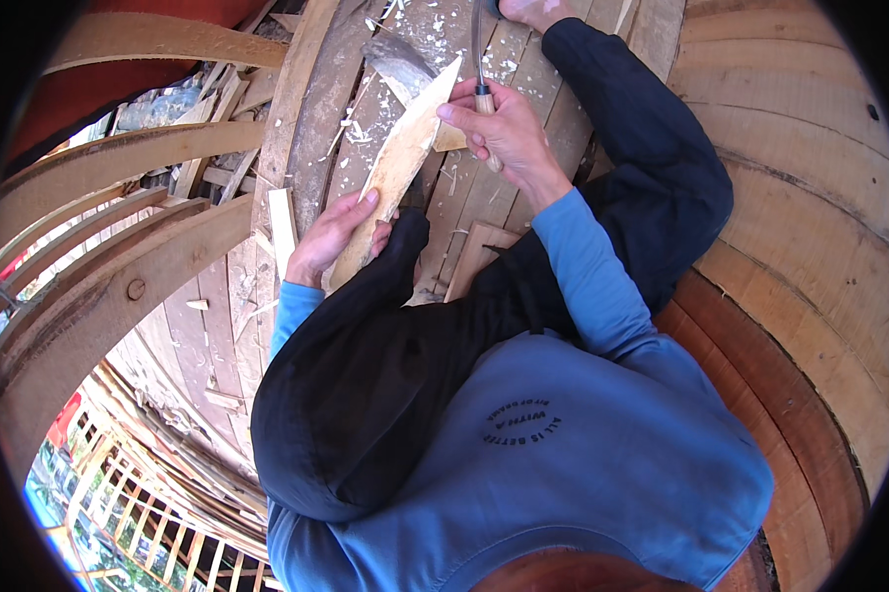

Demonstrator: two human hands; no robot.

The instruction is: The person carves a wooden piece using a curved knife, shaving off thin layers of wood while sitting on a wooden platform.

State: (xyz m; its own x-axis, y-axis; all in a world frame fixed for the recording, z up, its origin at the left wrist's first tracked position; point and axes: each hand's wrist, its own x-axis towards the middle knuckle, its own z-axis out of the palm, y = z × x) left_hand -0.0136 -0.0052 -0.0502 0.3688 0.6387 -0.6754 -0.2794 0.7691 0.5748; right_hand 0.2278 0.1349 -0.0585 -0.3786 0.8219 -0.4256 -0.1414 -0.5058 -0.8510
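Observation:
A long, pale piece of wood (402,156) tapers to a sharp point at its far end. My left hand (340,229) is closed around its near part, beside my knee. In my right hand (512,128) is a curved-bladed knife (484,103) with a wooden handle, its thin dark blade reaching away from me. The right thumb and fingertips lie close against the wood's edge near the point; whether they press on it I cannot tell. Behind the wood, a broad grey metal blade (397,65) rests on the planks, partly hidden.
Wood shavings (504,49) are scattered over the plank floor (311,128). Curved timber ribs (134,281) rise at the left, and a curved plank wall (800,128) stands at the right. A small wooden block (479,259) lies beside my bent legs (356,414).

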